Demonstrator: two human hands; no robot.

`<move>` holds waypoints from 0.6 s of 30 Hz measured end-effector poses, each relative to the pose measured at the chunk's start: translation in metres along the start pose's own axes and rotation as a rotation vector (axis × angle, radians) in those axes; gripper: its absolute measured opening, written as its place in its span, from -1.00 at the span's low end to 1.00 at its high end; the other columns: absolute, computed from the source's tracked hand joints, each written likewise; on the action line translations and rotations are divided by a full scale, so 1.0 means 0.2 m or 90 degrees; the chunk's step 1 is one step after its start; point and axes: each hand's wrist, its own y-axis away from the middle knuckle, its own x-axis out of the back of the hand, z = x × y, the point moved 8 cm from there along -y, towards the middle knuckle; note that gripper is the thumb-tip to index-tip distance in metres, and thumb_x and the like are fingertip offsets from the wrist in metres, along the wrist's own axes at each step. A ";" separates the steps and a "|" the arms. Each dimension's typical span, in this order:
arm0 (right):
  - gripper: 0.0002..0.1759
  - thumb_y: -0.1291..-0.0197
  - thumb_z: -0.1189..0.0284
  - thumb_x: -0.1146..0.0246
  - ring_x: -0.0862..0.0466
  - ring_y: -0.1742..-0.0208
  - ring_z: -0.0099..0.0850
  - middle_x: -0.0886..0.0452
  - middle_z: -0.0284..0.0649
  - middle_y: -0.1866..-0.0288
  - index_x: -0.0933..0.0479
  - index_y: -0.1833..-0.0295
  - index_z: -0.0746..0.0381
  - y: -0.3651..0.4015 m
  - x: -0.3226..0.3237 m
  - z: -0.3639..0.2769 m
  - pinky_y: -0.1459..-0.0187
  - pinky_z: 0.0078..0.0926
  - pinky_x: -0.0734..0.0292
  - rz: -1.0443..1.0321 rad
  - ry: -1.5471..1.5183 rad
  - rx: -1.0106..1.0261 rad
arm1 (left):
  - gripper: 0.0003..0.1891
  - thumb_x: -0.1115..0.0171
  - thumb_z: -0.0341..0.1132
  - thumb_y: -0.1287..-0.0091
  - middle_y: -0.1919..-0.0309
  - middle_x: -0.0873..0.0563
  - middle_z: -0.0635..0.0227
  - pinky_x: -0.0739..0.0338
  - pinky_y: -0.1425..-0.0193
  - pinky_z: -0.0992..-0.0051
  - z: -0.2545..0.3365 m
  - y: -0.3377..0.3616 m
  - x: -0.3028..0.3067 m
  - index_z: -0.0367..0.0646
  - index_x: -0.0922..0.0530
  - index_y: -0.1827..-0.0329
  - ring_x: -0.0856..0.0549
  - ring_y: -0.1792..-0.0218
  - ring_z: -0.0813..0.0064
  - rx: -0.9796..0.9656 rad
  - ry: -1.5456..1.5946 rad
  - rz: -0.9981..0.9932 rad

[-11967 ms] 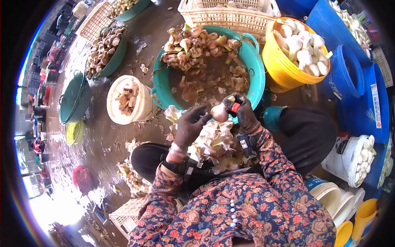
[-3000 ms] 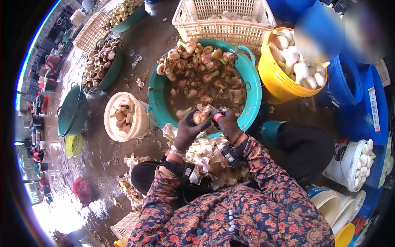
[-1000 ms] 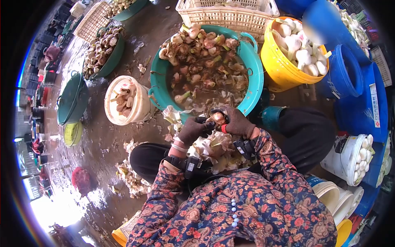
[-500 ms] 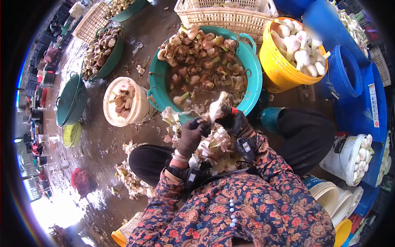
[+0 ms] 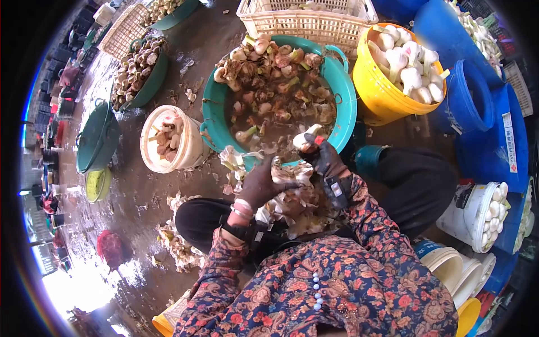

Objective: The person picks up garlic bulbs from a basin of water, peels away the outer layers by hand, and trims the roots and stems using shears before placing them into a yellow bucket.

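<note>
Between my knees stands a teal tub [image 5: 348,95] with unpeeled garlic bulbs in murky water. My right hand [image 5: 328,159], in a dark glove, grips a garlic bulb [image 5: 306,140] over the tub's near edge. My left hand [image 5: 260,182], also gloved, has its thumb spread from the fingers, and nothing shows in it. Below the hands lies a heap of pale peeled skins [image 5: 295,208] on my lap. Peeled white bulbs fill a yellow bucket [image 5: 373,101] to the right of the tub.
A white bucket [image 5: 191,143] with small pieces stands left of the tub. Behind the tub is a cream crate [image 5: 303,23]. Blue containers [image 5: 488,135] and a white bucket of bulbs [image 5: 460,216] line the right side. Green basins [image 5: 98,140] stand on the wet floor at left.
My hands have moved apart. The bulb that was between them has shifted slightly right with my right hand and tilted over, while my left hand has opened and moved slightly down.
</note>
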 end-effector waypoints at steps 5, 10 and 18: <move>-0.67 -0.17 0.21 -0.25 -0.61 0.37 -0.51 -0.64 -0.30 0.29 -0.57 0.16 0.28 0.14 -0.17 0.07 0.33 -0.56 -0.53 -0.041 0.352 -0.041 | -0.15 -0.47 -0.20 -0.01 -0.16 -0.44 0.02 -0.43 -0.13 0.44 0.03 -0.15 -0.04 -0.31 -0.19 -0.32 -0.51 -0.10 0.31 -0.078 0.277 0.083; -0.66 -0.15 0.23 -0.28 -0.55 0.40 -0.60 -0.64 -0.31 0.35 -0.57 0.15 0.31 0.11 -0.16 -0.01 0.38 -0.60 -0.45 -0.074 0.481 0.184 | -0.15 -0.42 -0.14 -0.06 -0.24 -0.36 -0.01 -0.29 -0.27 0.40 0.03 -0.10 -0.04 -0.35 -0.17 -0.32 -0.37 -0.26 0.29 -0.059 0.330 0.047; -0.74 -0.19 0.37 -0.22 -0.58 0.37 -0.58 -0.64 -0.30 0.36 -0.54 0.09 0.32 0.27 -0.32 -0.09 0.37 -0.57 -0.48 -0.154 0.697 0.162 | -0.24 -0.25 -0.21 -0.15 0.01 -0.55 0.21 -0.51 0.28 0.54 -0.08 -0.05 -0.12 -0.22 -0.11 -0.39 -0.61 0.26 0.49 0.077 0.700 -0.037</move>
